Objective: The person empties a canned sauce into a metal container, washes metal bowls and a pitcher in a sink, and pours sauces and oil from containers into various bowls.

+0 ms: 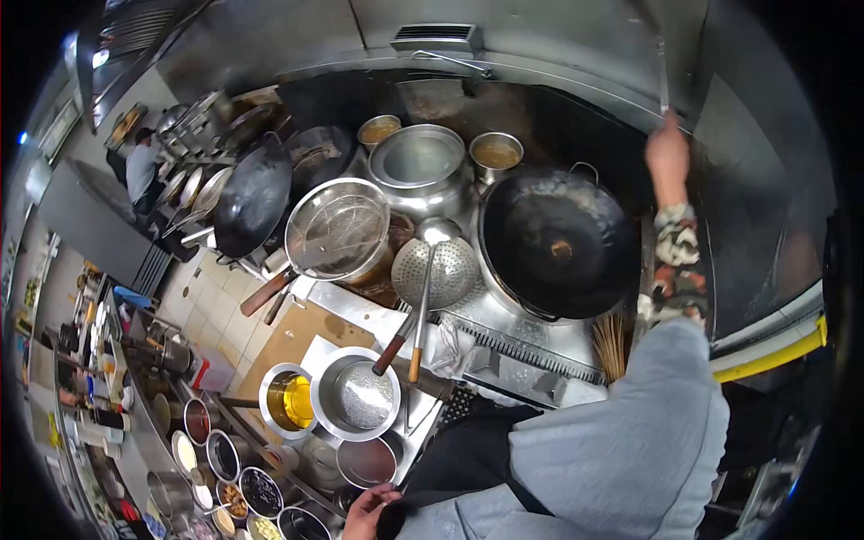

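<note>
In the head view, I am stretching my right hand (668,155) up at the wall end of the stove, the camouflage-patterned sleeve cover (677,238) showing at the forearm. The hand is blurring, but its fingers look closed around the lower end of a thin, straight, silvery metal rod (664,76); the rod is pointing upward, and its far end is too smeared to make out. My left hand (367,515) is hanging low at the bottom edge with its fingers loosely bent; I cannot tell whether they are pinching anything.

Beside my right forearm, a wide, round black wok (540,261) is sitting on the range, with only a small brown patch showing near its middle. A bundled straw-coloured whisk brush (610,349) is standing just beside it. A round, perforated steel skimmer (409,274) is lying left of the wok, with a long wooden-handled steel ladle (425,315) resting across it.

How far along I am is staying uncertain. The silver pot with yellow liquid (270,382) is already standing filled, and I am judging that the wok is between uses; what is left, I cannot tell.
</note>
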Action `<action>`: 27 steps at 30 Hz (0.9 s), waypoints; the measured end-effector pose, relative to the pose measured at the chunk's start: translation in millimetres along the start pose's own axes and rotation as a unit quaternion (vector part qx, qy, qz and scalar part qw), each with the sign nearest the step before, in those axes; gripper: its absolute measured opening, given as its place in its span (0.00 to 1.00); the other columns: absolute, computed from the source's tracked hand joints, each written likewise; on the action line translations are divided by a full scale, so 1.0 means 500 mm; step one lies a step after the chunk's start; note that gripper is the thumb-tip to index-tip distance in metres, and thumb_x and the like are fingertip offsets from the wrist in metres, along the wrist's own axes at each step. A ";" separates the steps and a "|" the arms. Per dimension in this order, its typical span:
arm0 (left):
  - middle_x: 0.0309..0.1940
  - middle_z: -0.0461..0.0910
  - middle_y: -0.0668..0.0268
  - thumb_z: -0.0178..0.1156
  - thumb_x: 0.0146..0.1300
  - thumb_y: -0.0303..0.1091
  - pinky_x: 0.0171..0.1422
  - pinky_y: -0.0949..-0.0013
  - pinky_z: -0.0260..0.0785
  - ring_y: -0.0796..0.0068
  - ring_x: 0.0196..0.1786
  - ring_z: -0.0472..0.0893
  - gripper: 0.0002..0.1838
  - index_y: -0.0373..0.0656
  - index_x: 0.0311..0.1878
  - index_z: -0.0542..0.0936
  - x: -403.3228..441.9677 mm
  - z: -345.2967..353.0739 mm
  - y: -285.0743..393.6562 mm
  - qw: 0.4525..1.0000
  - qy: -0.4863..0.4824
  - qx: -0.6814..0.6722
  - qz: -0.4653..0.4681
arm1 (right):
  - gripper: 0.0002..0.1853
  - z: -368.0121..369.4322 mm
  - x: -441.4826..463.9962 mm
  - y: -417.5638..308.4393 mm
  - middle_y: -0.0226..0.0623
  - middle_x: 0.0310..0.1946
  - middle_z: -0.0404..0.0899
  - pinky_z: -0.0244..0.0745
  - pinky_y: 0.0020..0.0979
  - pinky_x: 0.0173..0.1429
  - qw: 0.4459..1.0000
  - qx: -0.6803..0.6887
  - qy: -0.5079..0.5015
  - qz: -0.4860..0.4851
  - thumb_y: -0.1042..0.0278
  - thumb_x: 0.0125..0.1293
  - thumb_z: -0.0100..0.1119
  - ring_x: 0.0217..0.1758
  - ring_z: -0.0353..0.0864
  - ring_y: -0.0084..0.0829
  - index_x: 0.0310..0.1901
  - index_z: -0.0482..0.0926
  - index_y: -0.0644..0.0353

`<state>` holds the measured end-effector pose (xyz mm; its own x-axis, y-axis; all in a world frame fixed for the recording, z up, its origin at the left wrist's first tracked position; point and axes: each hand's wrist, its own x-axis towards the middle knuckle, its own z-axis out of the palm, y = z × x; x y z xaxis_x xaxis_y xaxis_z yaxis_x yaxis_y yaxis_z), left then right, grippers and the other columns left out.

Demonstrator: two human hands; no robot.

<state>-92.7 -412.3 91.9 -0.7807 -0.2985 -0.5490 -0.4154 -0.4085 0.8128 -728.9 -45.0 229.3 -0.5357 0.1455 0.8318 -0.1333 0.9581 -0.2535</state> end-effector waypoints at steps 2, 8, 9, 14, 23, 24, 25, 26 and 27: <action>0.45 0.80 0.60 0.59 0.61 0.29 0.60 0.67 0.67 0.69 0.50 0.79 0.23 0.31 0.58 0.71 0.067 -0.063 -0.032 0.999 -0.009 -0.019 -0.024 | 0.26 -0.076 0.033 0.041 0.55 0.36 0.80 0.76 0.50 0.42 0.984 -0.154 -0.073 0.051 0.70 0.63 0.44 0.40 0.81 0.54 0.65 0.63 0.55; 0.46 0.79 0.58 0.59 0.61 0.26 0.57 0.65 0.71 0.67 0.50 0.79 0.23 0.33 0.60 0.69 0.157 -0.139 -0.019 0.998 -0.023 -0.044 0.036 | 0.26 -0.081 -0.009 0.135 0.57 0.39 0.80 0.75 0.50 0.47 0.965 -0.187 -0.182 0.016 0.71 0.64 0.41 0.43 0.81 0.54 0.66 0.65 0.52; 0.46 0.80 0.59 0.60 0.60 0.25 0.57 0.67 0.71 0.69 0.50 0.79 0.23 0.33 0.60 0.70 0.162 -0.142 -0.011 0.997 -0.033 -0.059 0.026 | 0.24 -0.077 -0.030 0.084 0.57 0.36 0.81 0.75 0.51 0.48 0.982 -0.118 -0.148 0.016 0.70 0.63 0.43 0.43 0.81 0.54 0.63 0.68 0.53; 0.47 0.79 0.58 0.58 0.62 0.25 0.57 0.65 0.71 0.67 0.51 0.79 0.23 0.33 0.61 0.68 0.165 -0.125 0.030 0.997 -0.036 0.023 0.061 | 0.22 0.036 -0.147 -0.191 0.36 0.21 0.75 0.66 0.30 0.12 0.824 0.354 -0.390 0.207 0.70 0.67 0.48 0.15 0.72 0.26 0.63 0.69 0.53; 0.49 0.79 0.58 0.59 0.63 0.27 0.61 0.65 0.68 0.67 0.54 0.77 0.24 0.33 0.62 0.68 0.083 -0.106 -0.038 0.999 0.024 -0.009 0.041 | 0.04 0.469 -0.380 -0.541 0.39 0.18 0.73 0.68 0.28 0.15 0.456 0.473 -0.643 0.393 0.78 0.60 0.46 0.14 0.71 0.27 0.28 0.70 0.64; 0.49 0.79 0.57 0.59 0.63 0.26 0.62 0.65 0.68 0.67 0.54 0.77 0.24 0.33 0.62 0.68 0.085 -0.108 -0.058 0.998 0.024 -0.046 0.045 | 0.05 0.472 -0.372 -0.568 0.38 0.19 0.72 0.67 0.25 0.15 0.293 0.522 -0.611 0.517 0.77 0.61 0.44 0.14 0.70 0.25 0.28 0.69 0.65; 0.49 0.79 0.57 0.59 0.63 0.26 0.62 0.65 0.68 0.67 0.54 0.77 0.24 0.33 0.62 0.68 0.085 -0.106 -0.060 0.997 0.028 -0.050 0.042 | 0.05 0.483 -0.369 -0.582 0.37 0.20 0.72 0.65 0.23 0.15 0.118 0.543 -0.549 0.625 0.77 0.62 0.43 0.14 0.68 0.24 0.29 0.68 0.65; 0.49 0.79 0.57 0.59 0.62 0.25 0.62 0.65 0.68 0.67 0.54 0.77 0.24 0.33 0.62 0.68 0.084 -0.101 -0.059 0.997 0.029 -0.056 0.038 | 0.05 0.468 -0.357 -0.579 0.31 0.16 0.68 0.59 0.21 0.12 0.084 0.570 -0.547 0.607 0.78 0.59 0.43 0.12 0.66 0.21 0.27 0.68 0.63; 0.49 0.79 0.57 0.59 0.62 0.25 0.62 0.66 0.68 0.67 0.54 0.77 0.24 0.32 0.62 0.68 0.087 -0.095 -0.057 0.997 0.028 -0.063 0.036 | 0.05 0.440 -0.344 -0.540 0.33 0.19 0.68 0.64 0.19 0.15 0.086 0.618 -0.565 0.539 0.76 0.61 0.42 0.15 0.67 0.22 0.27 0.65 0.64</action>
<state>-92.7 -454.8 35.6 -0.7777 -0.3776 -0.5026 -0.2945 -0.4876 0.8219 -784.3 -382.9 45.7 -0.4380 -0.8011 -0.4080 0.8900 -0.3224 -0.3225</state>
